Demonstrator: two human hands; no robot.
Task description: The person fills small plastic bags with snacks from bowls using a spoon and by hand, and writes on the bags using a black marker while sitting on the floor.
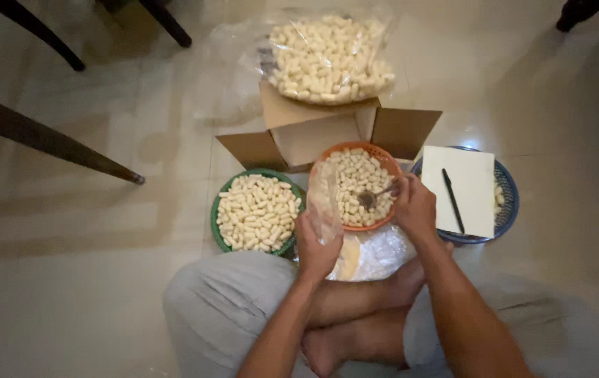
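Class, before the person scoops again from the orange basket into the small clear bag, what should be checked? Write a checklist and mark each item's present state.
1. Left hand holds the small clear bag upright: ok.
2. Bag mouth open wide enough: cannot tell.
3. Right hand grips the spoon: ok.
4. Spoon bowl sits among the pale pieces in the orange basket: ok.
5. Bag is beside the orange basket's rim: ok.
6. Green basket stands apart from the hands: ok.
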